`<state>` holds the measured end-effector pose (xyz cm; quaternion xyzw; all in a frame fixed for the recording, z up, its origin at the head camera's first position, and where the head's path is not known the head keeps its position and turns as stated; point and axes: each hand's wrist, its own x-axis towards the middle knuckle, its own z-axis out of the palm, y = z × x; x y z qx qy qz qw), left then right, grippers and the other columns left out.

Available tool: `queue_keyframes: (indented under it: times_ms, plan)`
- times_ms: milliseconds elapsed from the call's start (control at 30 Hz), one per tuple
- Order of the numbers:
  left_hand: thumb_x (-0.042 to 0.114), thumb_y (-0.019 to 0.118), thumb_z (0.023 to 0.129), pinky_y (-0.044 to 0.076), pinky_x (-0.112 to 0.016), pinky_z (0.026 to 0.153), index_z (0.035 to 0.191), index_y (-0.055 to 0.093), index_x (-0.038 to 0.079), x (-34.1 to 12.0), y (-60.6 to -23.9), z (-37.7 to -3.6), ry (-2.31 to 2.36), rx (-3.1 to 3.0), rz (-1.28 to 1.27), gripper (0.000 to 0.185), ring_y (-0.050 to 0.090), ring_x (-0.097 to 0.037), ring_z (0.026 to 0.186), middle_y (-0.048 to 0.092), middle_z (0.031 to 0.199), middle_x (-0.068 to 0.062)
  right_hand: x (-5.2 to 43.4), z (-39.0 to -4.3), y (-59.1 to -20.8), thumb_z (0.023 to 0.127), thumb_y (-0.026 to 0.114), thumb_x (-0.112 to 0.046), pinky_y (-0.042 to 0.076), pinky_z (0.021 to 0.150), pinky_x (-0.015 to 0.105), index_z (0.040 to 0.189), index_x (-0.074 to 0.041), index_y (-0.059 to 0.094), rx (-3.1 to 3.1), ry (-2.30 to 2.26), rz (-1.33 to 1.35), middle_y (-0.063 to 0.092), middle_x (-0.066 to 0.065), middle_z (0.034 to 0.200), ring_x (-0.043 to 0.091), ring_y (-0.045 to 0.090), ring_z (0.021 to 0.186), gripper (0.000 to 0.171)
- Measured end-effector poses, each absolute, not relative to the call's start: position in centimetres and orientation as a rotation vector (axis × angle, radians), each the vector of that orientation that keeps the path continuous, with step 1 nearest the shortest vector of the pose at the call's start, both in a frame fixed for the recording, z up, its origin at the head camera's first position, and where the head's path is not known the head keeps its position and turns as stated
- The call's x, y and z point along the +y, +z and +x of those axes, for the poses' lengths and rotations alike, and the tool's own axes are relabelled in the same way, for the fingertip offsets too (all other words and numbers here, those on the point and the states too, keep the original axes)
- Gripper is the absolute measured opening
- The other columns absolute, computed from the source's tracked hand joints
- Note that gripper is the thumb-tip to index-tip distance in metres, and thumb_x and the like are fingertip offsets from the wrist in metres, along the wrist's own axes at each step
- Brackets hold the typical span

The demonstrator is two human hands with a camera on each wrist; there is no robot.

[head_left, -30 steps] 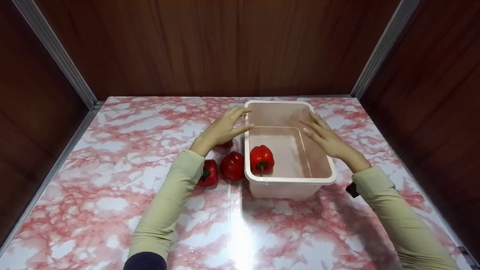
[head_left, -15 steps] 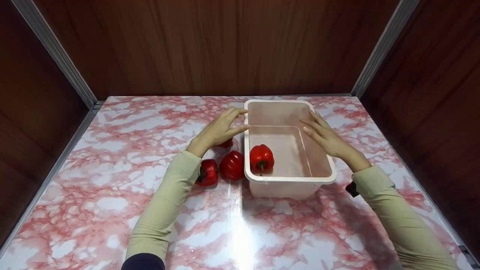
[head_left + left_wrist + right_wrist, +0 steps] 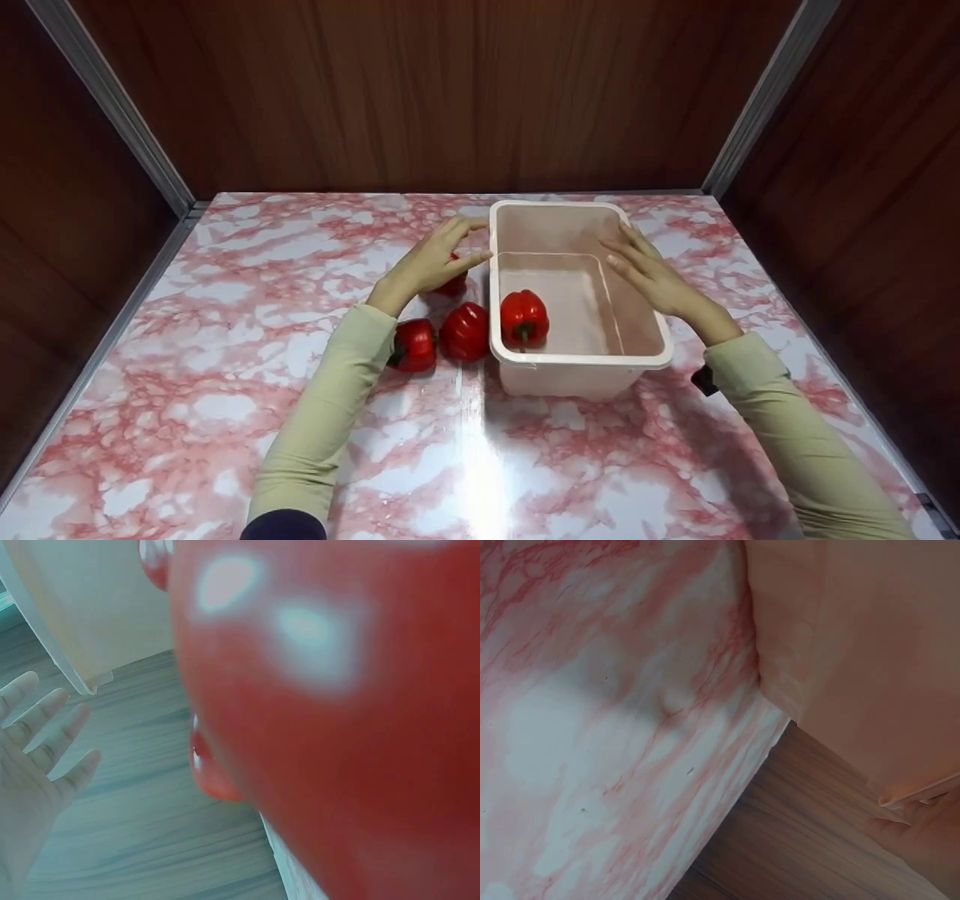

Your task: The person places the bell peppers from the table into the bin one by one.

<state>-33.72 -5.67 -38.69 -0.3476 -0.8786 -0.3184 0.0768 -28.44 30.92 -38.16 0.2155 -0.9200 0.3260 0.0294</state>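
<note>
My left hand (image 3: 435, 256) hovers by the left side of a pale pink plastic bin (image 3: 581, 360), fingers spread and relaxed, holding nothing. Beneath it, a red bell pepper (image 3: 456, 283) is partly covered from above. Two more red bell peppers, a middle one (image 3: 465, 331) and a left one (image 3: 415, 346), lie nearer on the table. Inside the bin, at its near left corner, sits another bell pepper (image 3: 524, 318). A blurred pepper (image 3: 337, 727) fills much of the left wrist view. My right hand (image 3: 651, 279) lies over the bin's right rim with straight fingers.
The bin stands on a table with a red-and-white marbled top (image 3: 225, 409). A dark wood-grain panel (image 3: 450, 97) rises behind, with more panels at both sides. Grey metal posts (image 3: 112, 105) mark the corners.
My left hand has drifted slightly left, away from the bin's rim, so more of the pepper under it shows. The right hand, the bin and the peppers stay where they were.
</note>
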Motion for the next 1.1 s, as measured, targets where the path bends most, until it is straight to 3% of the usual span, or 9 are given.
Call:
queue_keyframes:
  times_ms: [267,433,800,1100]
  plan:
    - [0.057,0.052,0.087,0.041,-0.042,0.099,0.135,0.043,0.024,-6.1,-39.1,-33.8,-0.965,-2.636,-1.033,0.059,0.048,-0.023,0.119,0.046,0.134,0.0,31.0,-28.3,-38.2,0.099,0.039,-0.038,0.003,0.109,0.061,0.14,-0.014,0.041,-2.835,1.013,0.67,0.006,0.012,0.155,0.03,-0.004,0.142,0.048]
    - [0.056,0.051,0.088,0.04,-0.041,0.099,0.135,0.044,0.02,-6.3,-39.4,-33.8,-0.939,-2.628,-1.038,0.059,0.047,-0.022,0.118,0.046,0.134,-0.001,30.8,-28.1,-38.1,0.098,0.039,-0.041,0.004,0.109,0.061,0.14,-0.016,0.042,-2.846,1.021,0.646,0.007,0.01,0.155,0.028,-0.002,0.142,0.049]
    - [0.06,0.048,0.087,0.034,-0.043,0.106,0.136,0.044,0.017,-6.9,-39.6,-33.7,-0.91,-2.685,-0.984,0.066,0.039,-0.02,0.128,0.044,0.138,-0.003,30.8,-28.0,-38.0,0.098,0.038,-0.042,0.002,0.109,0.06,0.14,-0.016,0.041,-2.847,1.012,0.64,0.006,0.009,0.156,0.027,-0.004,0.142,0.05]
    - [0.055,0.051,0.088,0.034,-0.043,0.106,0.135,0.044,0.019,-7.4,-39.8,-33.7,-0.915,-2.686,-0.983,0.06,0.039,-0.019,0.128,0.046,0.136,-0.002,30.8,-28.2,-38.1,0.098,0.038,-0.041,0.002,0.109,0.06,0.14,-0.014,0.041,-2.844,1.021,0.647,0.005,0.011,0.156,0.031,-0.003,0.142,0.05]
